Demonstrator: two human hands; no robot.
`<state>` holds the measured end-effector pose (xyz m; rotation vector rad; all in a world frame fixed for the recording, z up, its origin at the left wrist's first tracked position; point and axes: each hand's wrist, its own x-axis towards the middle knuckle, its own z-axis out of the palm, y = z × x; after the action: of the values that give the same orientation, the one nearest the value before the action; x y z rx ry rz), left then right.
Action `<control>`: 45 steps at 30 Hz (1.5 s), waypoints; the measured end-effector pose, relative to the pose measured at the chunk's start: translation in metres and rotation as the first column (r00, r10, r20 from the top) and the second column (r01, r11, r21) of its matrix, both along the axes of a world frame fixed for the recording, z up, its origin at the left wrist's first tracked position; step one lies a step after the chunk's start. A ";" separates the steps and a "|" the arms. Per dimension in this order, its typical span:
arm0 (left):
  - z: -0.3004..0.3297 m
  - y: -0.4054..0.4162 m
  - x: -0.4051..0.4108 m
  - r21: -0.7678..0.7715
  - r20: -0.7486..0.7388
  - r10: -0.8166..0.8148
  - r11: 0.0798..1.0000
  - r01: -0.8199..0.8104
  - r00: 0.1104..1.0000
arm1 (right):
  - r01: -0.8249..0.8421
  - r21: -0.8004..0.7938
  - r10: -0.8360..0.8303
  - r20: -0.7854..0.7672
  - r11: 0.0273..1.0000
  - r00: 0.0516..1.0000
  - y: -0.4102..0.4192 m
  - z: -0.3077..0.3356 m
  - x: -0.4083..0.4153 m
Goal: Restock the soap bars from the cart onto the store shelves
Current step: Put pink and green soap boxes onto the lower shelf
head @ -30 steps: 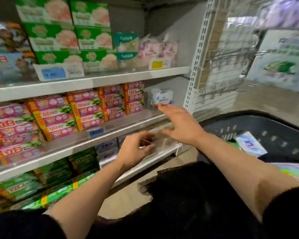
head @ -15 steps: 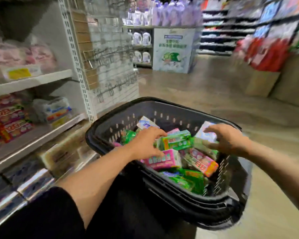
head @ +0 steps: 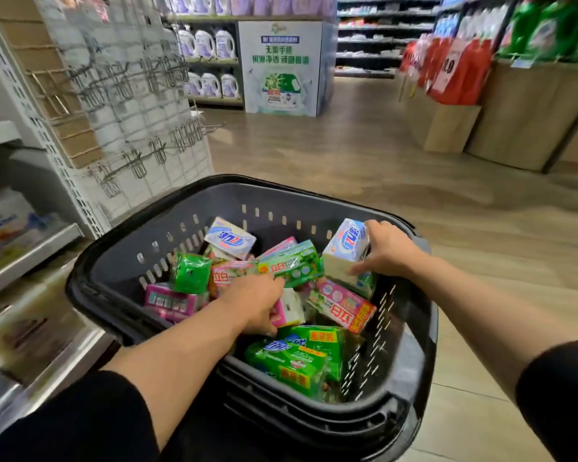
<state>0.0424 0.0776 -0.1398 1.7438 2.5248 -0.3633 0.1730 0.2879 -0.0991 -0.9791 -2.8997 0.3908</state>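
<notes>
A black plastic basket cart (head: 121,261) stands in front of me, filled with several wrapped soap bars in pink, green and white-blue packs. My right hand (head: 386,250) grips a white-and-blue soap pack (head: 346,248) at the basket's right side, lifted and tilted above the others. My left hand (head: 259,300) reaches down into the middle of the pile, fingers curled around a pink-and-white soap pack (head: 289,310). A green-and-pink pack (head: 294,263) lies just past its fingertips. The store shelves (head: 27,248) run along the left, blurred.
A white pegboard panel with bare metal hooks (head: 131,95) ends the shelf unit on the left. A detergent display stand (head: 282,66) is ahead, and wooden bins with red and green goods (head: 501,105) stand at the right. Wood-look floor (head: 347,155) lies between.
My view swung from the shelves to the basket. Both hands left the shelf and went into the basket; the right hand has now lifted a white-blue pack and the left has dug deeper.
</notes>
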 end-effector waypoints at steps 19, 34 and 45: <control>0.028 -0.030 -0.013 0.635 0.725 -0.023 0.409 -0.655 0.688 | -0.146 -0.571 -0.035 -0.295 0.808 0.955 -0.003 -0.024 -0.025; 0.078 -0.142 -0.036 0.498 0.773 -0.345 -0.188 -0.846 0.532 | -0.485 -0.182 0.293 -0.604 0.855 0.742 -0.102 0.029 -0.057; 0.052 -0.420 -0.029 0.417 0.859 -0.009 -0.565 -0.711 0.511 | -0.823 -0.216 0.584 -0.612 0.525 0.533 -0.324 0.013 -0.176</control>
<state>0.0137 -0.3421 -0.0882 -0.2880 2.3519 2.5858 -0.0028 -0.0360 -0.0862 0.4415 -2.5854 1.2518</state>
